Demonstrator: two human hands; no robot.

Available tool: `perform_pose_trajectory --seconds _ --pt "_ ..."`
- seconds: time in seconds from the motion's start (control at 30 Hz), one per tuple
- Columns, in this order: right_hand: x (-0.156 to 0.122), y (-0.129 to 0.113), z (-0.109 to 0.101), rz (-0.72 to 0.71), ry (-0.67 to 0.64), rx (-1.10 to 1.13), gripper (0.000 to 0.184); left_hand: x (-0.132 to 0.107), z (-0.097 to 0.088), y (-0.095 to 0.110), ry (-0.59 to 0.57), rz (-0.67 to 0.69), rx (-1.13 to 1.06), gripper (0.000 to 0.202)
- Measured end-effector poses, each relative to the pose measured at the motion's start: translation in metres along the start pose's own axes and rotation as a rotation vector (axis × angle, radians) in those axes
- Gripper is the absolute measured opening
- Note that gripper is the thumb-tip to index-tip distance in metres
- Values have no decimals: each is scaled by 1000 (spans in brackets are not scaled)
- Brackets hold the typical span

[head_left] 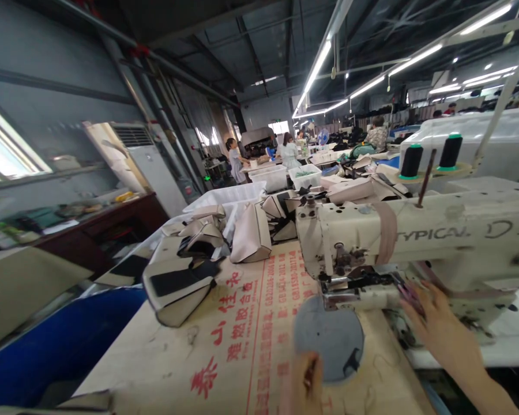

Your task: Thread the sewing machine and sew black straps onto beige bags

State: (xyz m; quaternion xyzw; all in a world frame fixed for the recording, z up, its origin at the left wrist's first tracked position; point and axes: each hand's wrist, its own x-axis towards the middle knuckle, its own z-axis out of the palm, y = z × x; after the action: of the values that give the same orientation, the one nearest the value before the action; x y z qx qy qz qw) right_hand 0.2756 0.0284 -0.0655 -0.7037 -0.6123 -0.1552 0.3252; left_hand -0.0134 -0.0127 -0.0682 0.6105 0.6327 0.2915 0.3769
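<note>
One cream "TYPICAL" sewing machine (pixel 415 242), two black thread cones (pixel 412 161), right hand (pixel 441 328) open on it, left hand's (pixel 305 377) grip unclear, near desk (pixel 225 351) edge.

We read "TYPICAL" in dark capitals along the arm of the sewing machine (pixel 436 233), and just to its right a hand-drawn "D" with a further scrawl we cannot make out. Across the printed sheet (pixel 242 323) covering the worktable we see large red Chinese characters running in a column; among them we make out 泰山 and 股份 with some doubt, the others too blurred to give. Beside them run thin lines of small red print with what look like "GB" standard numbers, too fine for us to read exactly.
</note>
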Motion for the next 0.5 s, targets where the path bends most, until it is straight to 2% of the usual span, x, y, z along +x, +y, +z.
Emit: perform_pose_trajectory --seconds 0.03,0.1,0.17,0.23,0.3,0.4,0.5 --pt "-9 5 -5 17 22 45 48 21 -3 6 150 81 -20 30" --pt "-24 15 -11 55 61 129 46 60 -6 20 267 251 -33 25" --pt "-34 24 -12 78 73 175 43 92 -7 31 277 340 -31 24" --pt "-39 28 -10 64 50 233 40 112 -7 35 251 382 -31 20" --pt "-42 26 -4 71 24 292 36 118 -8 32 222 398 -44 13" --pt "-50 11 7 149 19 335 33 108 -13 20 188 391 -82 11" --pt "-62 -12 17 219 -52 396 32 95 -19 12 72 344 -338 16"
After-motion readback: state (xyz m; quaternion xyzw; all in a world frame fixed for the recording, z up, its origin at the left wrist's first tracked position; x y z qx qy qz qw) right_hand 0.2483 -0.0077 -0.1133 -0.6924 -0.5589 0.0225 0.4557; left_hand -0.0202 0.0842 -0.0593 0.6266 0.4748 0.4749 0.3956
